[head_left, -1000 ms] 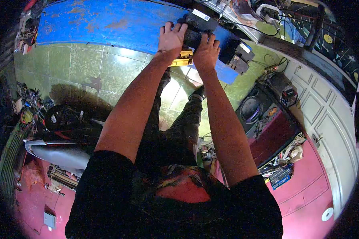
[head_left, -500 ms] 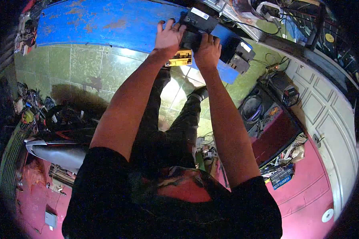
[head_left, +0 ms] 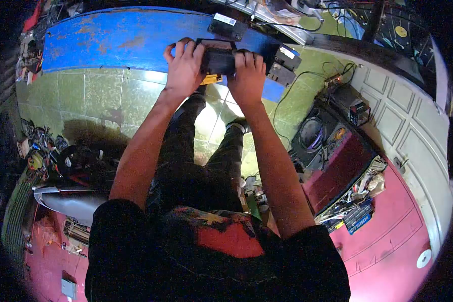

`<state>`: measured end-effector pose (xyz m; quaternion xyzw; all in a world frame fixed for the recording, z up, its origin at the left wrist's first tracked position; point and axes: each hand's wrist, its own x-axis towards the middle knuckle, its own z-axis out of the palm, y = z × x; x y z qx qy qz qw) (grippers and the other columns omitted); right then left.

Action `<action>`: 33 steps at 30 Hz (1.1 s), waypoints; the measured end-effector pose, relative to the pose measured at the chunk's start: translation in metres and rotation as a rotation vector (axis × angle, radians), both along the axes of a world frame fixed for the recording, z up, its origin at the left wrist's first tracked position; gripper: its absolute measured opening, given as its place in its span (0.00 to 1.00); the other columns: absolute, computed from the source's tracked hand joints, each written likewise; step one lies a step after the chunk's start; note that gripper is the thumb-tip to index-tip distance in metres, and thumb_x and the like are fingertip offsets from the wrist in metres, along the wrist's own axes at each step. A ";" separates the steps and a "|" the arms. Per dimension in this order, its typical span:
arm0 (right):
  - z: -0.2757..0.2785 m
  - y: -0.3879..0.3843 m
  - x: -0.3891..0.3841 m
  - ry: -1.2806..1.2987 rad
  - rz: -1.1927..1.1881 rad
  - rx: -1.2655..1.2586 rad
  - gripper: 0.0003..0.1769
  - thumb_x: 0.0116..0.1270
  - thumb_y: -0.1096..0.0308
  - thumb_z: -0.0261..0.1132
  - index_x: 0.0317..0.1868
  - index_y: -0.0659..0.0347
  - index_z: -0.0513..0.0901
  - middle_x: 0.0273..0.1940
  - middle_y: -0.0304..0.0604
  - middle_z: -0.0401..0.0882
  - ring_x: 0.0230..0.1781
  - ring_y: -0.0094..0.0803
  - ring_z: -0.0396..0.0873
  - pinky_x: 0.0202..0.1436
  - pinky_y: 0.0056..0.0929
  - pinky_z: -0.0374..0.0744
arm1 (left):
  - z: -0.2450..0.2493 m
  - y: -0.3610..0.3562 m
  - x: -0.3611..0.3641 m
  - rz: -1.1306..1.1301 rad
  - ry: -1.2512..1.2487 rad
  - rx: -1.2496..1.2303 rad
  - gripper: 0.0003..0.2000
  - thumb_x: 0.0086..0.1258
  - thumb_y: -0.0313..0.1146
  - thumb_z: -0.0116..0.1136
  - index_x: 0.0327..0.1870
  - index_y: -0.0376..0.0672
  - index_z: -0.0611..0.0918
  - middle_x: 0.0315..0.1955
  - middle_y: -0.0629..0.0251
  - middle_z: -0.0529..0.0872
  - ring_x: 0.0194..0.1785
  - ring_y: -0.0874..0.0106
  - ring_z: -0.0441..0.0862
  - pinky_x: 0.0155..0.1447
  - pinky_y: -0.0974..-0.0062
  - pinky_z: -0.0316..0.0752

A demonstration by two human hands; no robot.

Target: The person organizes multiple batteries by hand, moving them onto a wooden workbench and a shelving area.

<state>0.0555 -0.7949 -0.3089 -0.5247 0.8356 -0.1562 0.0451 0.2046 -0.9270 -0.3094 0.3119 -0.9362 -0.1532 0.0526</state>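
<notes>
Between my two hands is a black rectangular box [head_left: 219, 59], held over the near part of the blue bench top [head_left: 116, 38]. My left hand [head_left: 185, 68] grips its left side, with the fingers curled over the far edge. On its right side my right hand [head_left: 247, 78] is closed, fingers over the top and thumb hidden. A yellow slotted piece [head_left: 212, 79] peeks out below the box, mostly covered by it and my left hand. Just beyond stands a black box with a white label [head_left: 226, 29]. Another labelled black box [head_left: 287, 57] lies right of my right hand.
A dark block [head_left: 281, 75] sits at the bench's right end. Cables [head_left: 307, 75] run over the green tiled floor toward a speaker box [head_left: 312, 132]. Metal framing [head_left: 332, 45] and a white panelled door [head_left: 405, 118] stand on the right. Clutter and a motorbike part [head_left: 65, 201] lie left.
Both hands have drawn the black box a little toward me, and it now covers more of the yellow piece. The whole view has shifted slightly as the head moved.
</notes>
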 end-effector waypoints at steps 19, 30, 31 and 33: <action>0.131 0.258 0.024 -0.254 -0.411 -0.092 0.39 0.45 0.72 0.74 0.64 0.58 0.81 0.63 0.46 0.83 0.70 0.54 0.72 0.72 0.52 0.67 | 0.119 0.182 -0.042 -0.576 0.086 0.232 0.33 0.45 0.34 0.77 0.59 0.45 0.83 0.57 0.61 0.82 0.72 0.60 0.71 0.76 0.46 0.52; 0.181 0.460 0.082 -0.276 -1.078 -0.133 0.41 0.41 0.78 0.73 0.63 0.55 0.82 0.60 0.39 0.86 0.61 0.49 0.74 0.69 0.48 0.67 | 0.155 0.377 -0.112 -1.130 0.027 0.294 0.37 0.41 0.34 0.79 0.61 0.44 0.82 0.58 0.57 0.81 0.73 0.57 0.70 0.77 0.45 0.51; 0.180 0.476 0.089 -0.265 -1.120 -0.146 0.41 0.41 0.78 0.73 0.63 0.55 0.82 0.60 0.39 0.86 0.61 0.49 0.74 0.69 0.48 0.67 | 0.158 0.396 -0.116 -1.165 0.010 0.307 0.37 0.41 0.34 0.79 0.61 0.43 0.82 0.58 0.57 0.81 0.73 0.57 0.70 0.77 0.45 0.51; 0.177 0.509 0.101 -0.269 -1.223 -0.173 0.42 0.40 0.78 0.73 0.63 0.55 0.82 0.60 0.38 0.86 0.60 0.50 0.74 0.70 0.48 0.66 | 0.164 0.434 -0.124 -1.260 0.011 0.315 0.37 0.41 0.34 0.78 0.61 0.43 0.82 0.58 0.57 0.81 0.73 0.56 0.70 0.77 0.45 0.51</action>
